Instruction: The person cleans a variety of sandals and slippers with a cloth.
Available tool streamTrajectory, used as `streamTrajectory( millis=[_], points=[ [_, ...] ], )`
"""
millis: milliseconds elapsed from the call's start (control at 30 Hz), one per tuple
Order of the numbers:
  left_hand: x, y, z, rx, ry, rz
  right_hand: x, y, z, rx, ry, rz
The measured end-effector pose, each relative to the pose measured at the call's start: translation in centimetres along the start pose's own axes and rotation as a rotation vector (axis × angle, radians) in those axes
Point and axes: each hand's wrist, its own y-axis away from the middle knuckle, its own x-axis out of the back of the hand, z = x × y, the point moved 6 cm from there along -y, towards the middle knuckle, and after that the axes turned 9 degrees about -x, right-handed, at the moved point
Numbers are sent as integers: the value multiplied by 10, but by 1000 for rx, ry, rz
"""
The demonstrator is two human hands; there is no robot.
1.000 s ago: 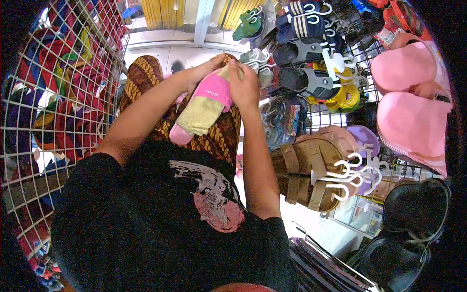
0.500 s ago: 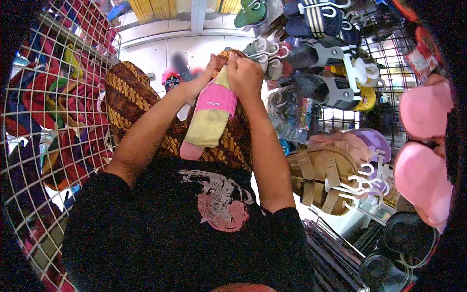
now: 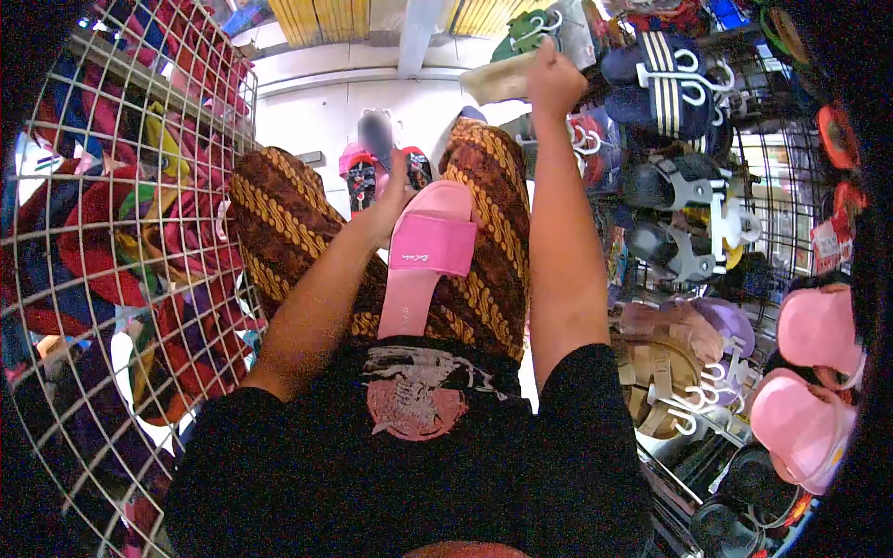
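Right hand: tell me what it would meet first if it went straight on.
Probably the green sandal hanging just beyond the right hand and the beige slide in its grip. Depth is unclear, though.

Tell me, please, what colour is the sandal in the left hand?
The sandal is pink; head view.

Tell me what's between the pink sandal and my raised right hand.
In the head view, batik-patterned cloth lies between the pink sandal, held by the left hand, and the right hand, which grips a pale yellowish piece.
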Motion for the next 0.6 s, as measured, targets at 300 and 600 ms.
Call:
streamTrajectory(
  millis=[300, 600],
  points=[
    [39, -12, 31, -85, 94, -1, 168, 40, -27, 339, -181, 160],
    [38, -39, 43, -121, 293, -109, 204, 103, -42, 148, 1, -560]
  ],
)
